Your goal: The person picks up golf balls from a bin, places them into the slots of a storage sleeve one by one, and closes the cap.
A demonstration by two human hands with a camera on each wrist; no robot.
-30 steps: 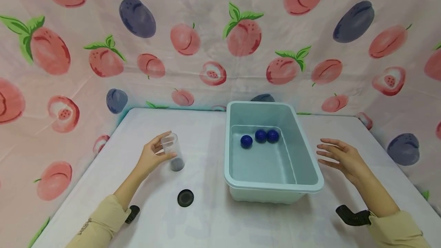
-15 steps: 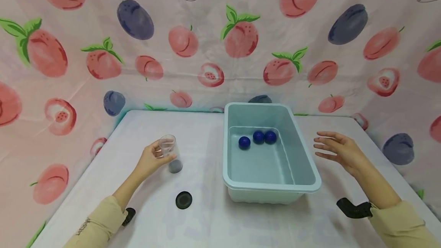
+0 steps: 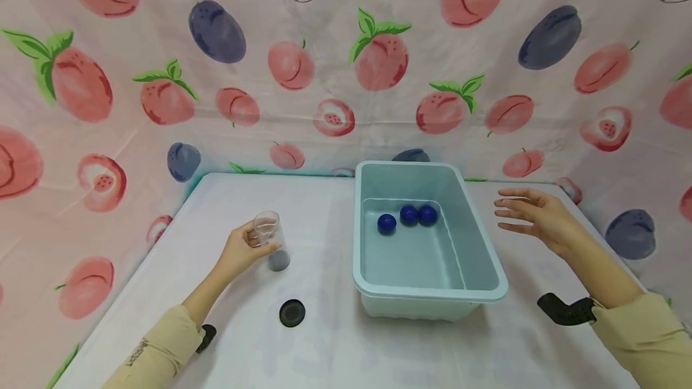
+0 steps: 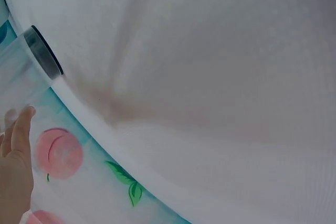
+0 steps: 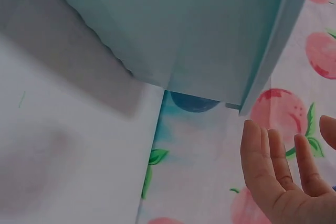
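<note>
Grey-based clear cup [image 3: 273, 236]: gripping it in left hand [image 3: 242, 249], at 9 o'clock from pale blue-green tub [image 3: 432, 292]. Pinching cup between thumb and curled fingers, placing thumb on near side. Leaning mouth toward 11 o'clock in head view; not seeing clearly any contact or gap between base and white table [image 3: 330, 350].

Right hand [image 3: 551, 218]: hovering around 3 o'clock of tub, near rim but apart from it. Spreading fingers slightly, nearly straight, pointing toward 9 o'clock; partly overlapping two of them in right wrist view.

Black disc [image 3: 292, 313]: lying flat on table, near cup at roughly 6 o'clock from it, 8 o'clock from tub. Dark blue balls [image 3: 408, 215], three: resting on tub floor toward 12 o'clock end, two touching, third just apart at 9 o'clock.

Wearing beige sleeves [image 3: 635, 341], with black fittings [image 3: 566, 310] sticking out at both cuffs. Fruit-print cloth [image 3: 330, 35]: hanging behind table, wrapping from 10 to 2 o'clock, showing red fruit, green leaves and dark blue plums.
</note>
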